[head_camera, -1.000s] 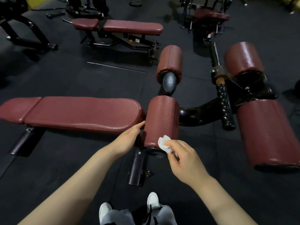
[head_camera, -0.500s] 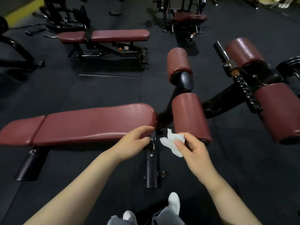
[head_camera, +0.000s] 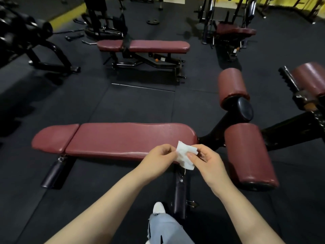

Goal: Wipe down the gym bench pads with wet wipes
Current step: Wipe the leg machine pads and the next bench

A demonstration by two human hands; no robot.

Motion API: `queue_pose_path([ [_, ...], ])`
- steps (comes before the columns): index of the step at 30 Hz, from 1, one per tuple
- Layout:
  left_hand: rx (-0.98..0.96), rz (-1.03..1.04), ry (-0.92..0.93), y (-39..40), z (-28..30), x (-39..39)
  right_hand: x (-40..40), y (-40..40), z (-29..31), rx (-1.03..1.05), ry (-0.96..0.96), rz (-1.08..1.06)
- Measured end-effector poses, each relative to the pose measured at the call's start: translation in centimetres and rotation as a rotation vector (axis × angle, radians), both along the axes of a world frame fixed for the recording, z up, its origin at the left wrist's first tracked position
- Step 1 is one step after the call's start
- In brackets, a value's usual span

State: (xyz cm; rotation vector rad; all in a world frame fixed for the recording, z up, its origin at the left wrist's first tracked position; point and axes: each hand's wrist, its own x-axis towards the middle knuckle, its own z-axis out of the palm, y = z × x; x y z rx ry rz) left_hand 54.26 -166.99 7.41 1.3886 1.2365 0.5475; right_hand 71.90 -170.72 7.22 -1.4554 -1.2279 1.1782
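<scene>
A long maroon bench pad (head_camera: 123, 138) lies across the middle of the view, with a shorter seat pad (head_camera: 54, 138) at its left end. A white wet wipe (head_camera: 184, 156) is held just above the pad's near right end. My left hand (head_camera: 158, 161) pinches its left edge and my right hand (head_camera: 205, 161) pinches its right side. A maroon roller pad (head_camera: 249, 154) sits to the right of my hands, and a second roller pad (head_camera: 232, 87) stands behind it.
Black frame arms (head_camera: 281, 132) join the rollers. Another maroon roller (head_camera: 311, 78) is at the far right. A second flat bench (head_camera: 144, 46) stands farther back, with more machines behind. A black foot bar (head_camera: 179, 194) lies under my hands. My shoe (head_camera: 158, 207) is near it.
My right hand lifted the wipe off the near roller's end and brought it left. My left hand let go of the bench edge and took hold of the wipe. The view swung left.
</scene>
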Motion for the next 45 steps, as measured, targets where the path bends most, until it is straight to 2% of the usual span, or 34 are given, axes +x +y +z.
queue_pose_path([
  [7, 0.05, 0.076, -0.02, 6.5, -0.2, 0.3, 0.2, 5.9, -0.4, -0.066, 0.007, -0.087],
  [13, 0.152, -0.021, -0.036, 13.4, 1.1, 3.5, 2.7, 11.5, 1.0, -0.041, -0.11, -0.123],
  [19, 0.39, 0.052, 0.013, 18.6, 2.1, 7.8, 5.6, 15.2, 1.7, -0.061, -0.262, -0.296],
  [22, 0.584, -0.062, 0.075, 19.9, 2.6, 10.2, 7.0, 16.2, 2.0, -0.037, -0.266, -0.354],
  [24, 0.756, -0.145, 0.123, 20.8, 2.6, 11.6, 7.8, 16.8, 2.2, -0.019, -0.197, -0.39],
  [26, 0.888, -0.22, 0.149, 21.7, 2.2, 12.9, 8.4, 17.3, 2.6, -0.017, -0.005, -0.475],
  [28, 0.949, -0.289, 0.134, 22.7, 1.7, 14.0, 8.8, 17.7, 3.3, -0.033, 0.208, -0.54],
  [32, 1.023, -0.481, 0.082, 24.7, 1.5, 15.8, 10.1, 18.7, 3.8, -0.019, 0.339, -0.658],
  [35, 0.946, -0.57, -0.05, 26.2, 1.1, 16.6, 10.9, 19.5, 3.2, 0.002, 0.258, -0.749],
  [39, 0.819, -0.564, -0.17, 28.5, 0.5, 17.6, 11.9, 20.3, 2.9, 0.007, 0.06, -0.857],
  [41, 0.784, -0.568, -0.156, 30.0, 0.5, 18.0, 12.8, 20.3, 2.7, 0.0, -0.09, -0.879],
  [43, 0.745, -0.596, -0.11, 31.5, 0.3, 18.4, 13.9, 20.3, 2.4, -0.058, -0.332, -0.881],
  [45, 0.732, -0.628, -0.038, 32.8, -0.1, 18.8, 15.0, 20.5, 2.4, -0.081, -0.458, -0.898],
])
